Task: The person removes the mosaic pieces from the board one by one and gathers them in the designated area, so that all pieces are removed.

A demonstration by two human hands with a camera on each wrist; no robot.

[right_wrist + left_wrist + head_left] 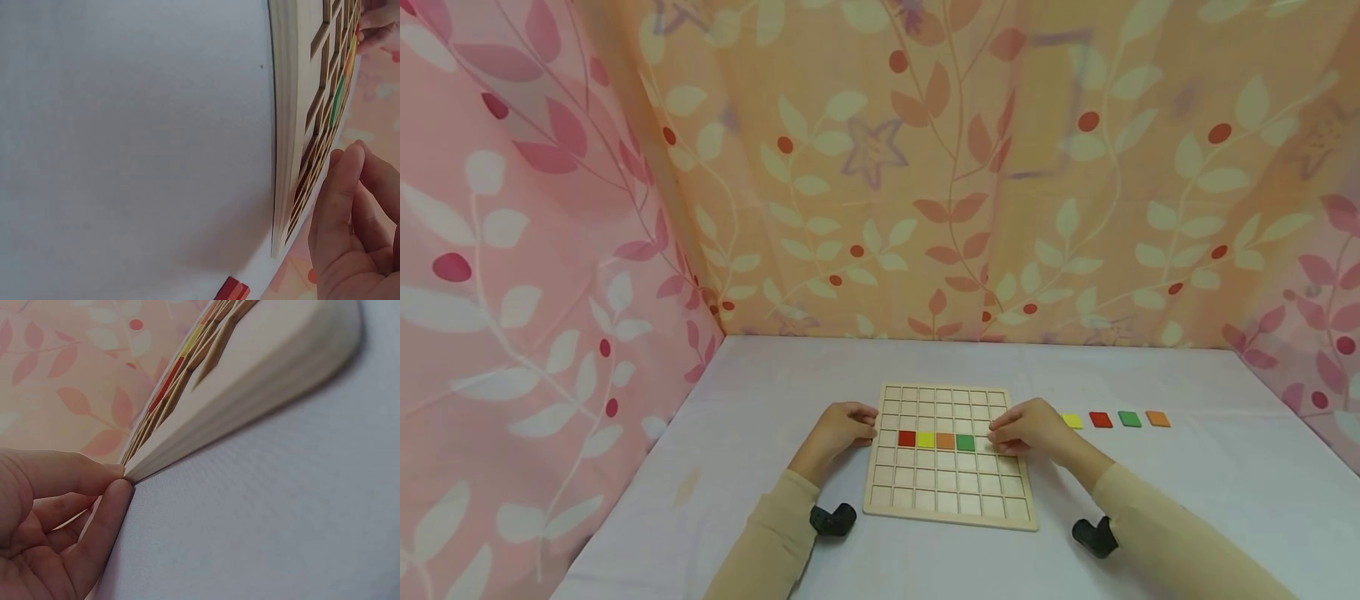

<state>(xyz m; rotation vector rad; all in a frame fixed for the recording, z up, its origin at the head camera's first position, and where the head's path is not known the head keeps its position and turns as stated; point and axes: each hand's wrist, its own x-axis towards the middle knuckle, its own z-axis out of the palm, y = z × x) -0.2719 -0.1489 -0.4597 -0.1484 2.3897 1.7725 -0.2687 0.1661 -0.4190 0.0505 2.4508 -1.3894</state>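
Note:
A wooden grid board [947,504] lies flat on the table, a row of square tiles in its cells: red [907,438], yellow [926,439], orange [945,441] and green [965,442]. At its left edge rests my left hand [838,429]; in the left wrist view its thumb and finger [112,500] touch that edge. Over the right columns, beside the green tile, is my right hand [1030,429]. Its thumb and fingers are slightly bent, and the right wrist view shows nothing between the fingertips [350,165].
Right of the board lie loose yellow [1072,421], red [1101,420], green [1129,418] and orange [1158,419] tiles, spaced in a row. A white cloth covers the table [790,367]. Patterned curtains [820,208] stand behind and at both sides. Black wrist devices [835,521] sit beneath both forearms.

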